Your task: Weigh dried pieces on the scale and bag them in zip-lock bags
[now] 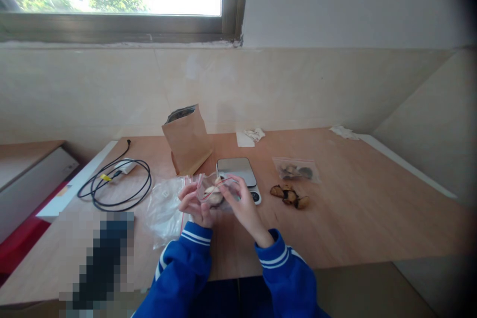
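Note:
A clear zip bag (201,190) with a red seal line and pale dried slices (213,197) in it is held up between my hands. My left hand (195,207) grips the bag's left side with bent fingers. My right hand (244,204) has its fingers closed at the bag's red-lined mouth; whether a slice is pinched there too I cannot tell. Just behind the bag lies a kitchen scale (238,169), partly covered by it and my right hand. Flat clear zip bags (166,208) lie beside my left hand. Several brown dried slices (289,196) lie right of the scale.
A filled zip bag (297,169) lies behind the brown slices. An open brown paper bag (189,140) stands at the back. At left are a coiled black cable (149,186), a white adapter (125,165) and a blurred-out dark object (102,263). Crumpled tissue (255,134) lies near the wall.

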`<state>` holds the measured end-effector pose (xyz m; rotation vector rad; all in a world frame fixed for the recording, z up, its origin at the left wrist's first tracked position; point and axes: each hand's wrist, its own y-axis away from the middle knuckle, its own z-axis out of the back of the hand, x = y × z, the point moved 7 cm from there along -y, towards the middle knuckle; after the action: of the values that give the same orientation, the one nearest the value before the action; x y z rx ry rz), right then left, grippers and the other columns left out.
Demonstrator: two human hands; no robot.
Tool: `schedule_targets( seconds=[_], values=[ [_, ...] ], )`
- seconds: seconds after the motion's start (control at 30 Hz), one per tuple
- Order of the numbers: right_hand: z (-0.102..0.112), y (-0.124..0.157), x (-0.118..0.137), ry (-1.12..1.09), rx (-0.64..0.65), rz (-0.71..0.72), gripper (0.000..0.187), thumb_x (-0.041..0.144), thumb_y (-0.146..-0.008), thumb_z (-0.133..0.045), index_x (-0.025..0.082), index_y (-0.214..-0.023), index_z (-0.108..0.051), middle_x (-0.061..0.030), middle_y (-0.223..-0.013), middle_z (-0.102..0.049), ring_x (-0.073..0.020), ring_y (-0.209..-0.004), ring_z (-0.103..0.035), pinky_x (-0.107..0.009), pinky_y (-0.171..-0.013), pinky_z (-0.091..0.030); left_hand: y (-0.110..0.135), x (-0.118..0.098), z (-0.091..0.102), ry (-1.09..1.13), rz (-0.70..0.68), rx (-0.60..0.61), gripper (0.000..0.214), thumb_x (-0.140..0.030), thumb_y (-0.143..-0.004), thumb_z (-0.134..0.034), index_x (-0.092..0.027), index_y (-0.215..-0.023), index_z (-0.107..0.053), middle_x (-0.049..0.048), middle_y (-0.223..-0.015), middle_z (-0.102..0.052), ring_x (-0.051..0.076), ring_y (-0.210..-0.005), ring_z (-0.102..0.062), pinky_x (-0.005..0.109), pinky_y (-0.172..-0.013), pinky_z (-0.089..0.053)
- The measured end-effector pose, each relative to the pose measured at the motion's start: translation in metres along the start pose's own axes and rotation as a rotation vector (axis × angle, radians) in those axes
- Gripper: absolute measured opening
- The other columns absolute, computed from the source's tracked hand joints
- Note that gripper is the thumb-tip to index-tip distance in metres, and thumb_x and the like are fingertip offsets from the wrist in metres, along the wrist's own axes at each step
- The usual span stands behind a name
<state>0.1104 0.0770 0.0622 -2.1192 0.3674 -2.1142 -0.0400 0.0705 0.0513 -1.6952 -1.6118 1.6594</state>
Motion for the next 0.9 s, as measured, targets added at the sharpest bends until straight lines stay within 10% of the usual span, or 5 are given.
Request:
schedule_targets(
  seconds=[0.17, 0.33, 0.5, 0.67, 0.9],
  values=[
    [0.037, 0.000, 0.016, -0.005, -0.117, 0.037, 0.035, 0.048, -0.087, -0.053, 0.019, -0.106, -0.061, -0.0084, -0.106, -0.070, -0.0242, -0.099, -0.065, -0.041, -0.089, -0.051, 0.000, -0.008, 0.007, -0.083, -0.003, 0.038, 0.035, -0.038, -0.082, -0.052, -0.023, -0.113, -0.044, 0.0081, -0.114, -0.048, 0.024, -0.106, -0.050, 0.044, -0.087, -0.043],
    [0.071, 0.005, 0.029, 0.108, -0.178, 0.089, 0.037, 0.047, -0.092, -0.045, 0.020, -0.105, -0.066, -0.0081, -0.107, -0.070, -0.0246, -0.102, -0.064, -0.040, -0.090, -0.050, 0.006, 0.009, -0.008, -0.065, 0.295, 0.394, 0.042, -0.042, -0.090, -0.040, -0.017, -0.122, -0.050, 0.0147, -0.122, -0.054, 0.026, -0.110, -0.053, 0.042, -0.089, -0.045],
    [0.057, 0.011, 0.051, 0.375, 0.128, 0.265, 0.034, 0.039, -0.096, -0.039, 0.023, -0.110, -0.067, -0.0072, -0.112, -0.068, -0.0230, -0.108, -0.060, -0.039, -0.095, -0.044, 0.023, 0.013, -0.027, 0.029, 0.492, 0.738, 0.040, -0.047, -0.089, -0.043, -0.017, -0.111, -0.058, 0.0109, -0.104, -0.065, 0.022, -0.088, -0.063, 0.038, -0.077, -0.051],
    [0.066, 0.015, 0.061, 0.477, 0.056, 0.338, 0.033, 0.034, -0.097, -0.037, 0.024, -0.115, -0.064, -0.0069, -0.112, -0.067, -0.0221, -0.106, -0.059, -0.037, -0.094, -0.043, 0.027, 0.028, -0.015, -0.008, 0.611, 0.543, 0.034, -0.050, -0.086, -0.048, -0.017, -0.089, -0.056, 0.0022, -0.074, -0.060, 0.011, -0.050, -0.050, 0.026, -0.046, -0.042],
    [0.086, 0.014, 0.009, 0.325, -0.080, 0.187, 0.039, 0.043, -0.095, -0.038, 0.019, -0.092, -0.068, -0.0069, -0.084, -0.069, -0.0216, -0.081, -0.064, -0.032, -0.073, -0.051, 0.019, 0.025, 0.004, -0.214, 0.496, 0.353, 0.029, -0.044, -0.087, -0.049, -0.016, -0.080, -0.056, -0.0017, -0.062, -0.054, 0.010, -0.053, -0.051, 0.023, -0.053, -0.043]
  ],
)
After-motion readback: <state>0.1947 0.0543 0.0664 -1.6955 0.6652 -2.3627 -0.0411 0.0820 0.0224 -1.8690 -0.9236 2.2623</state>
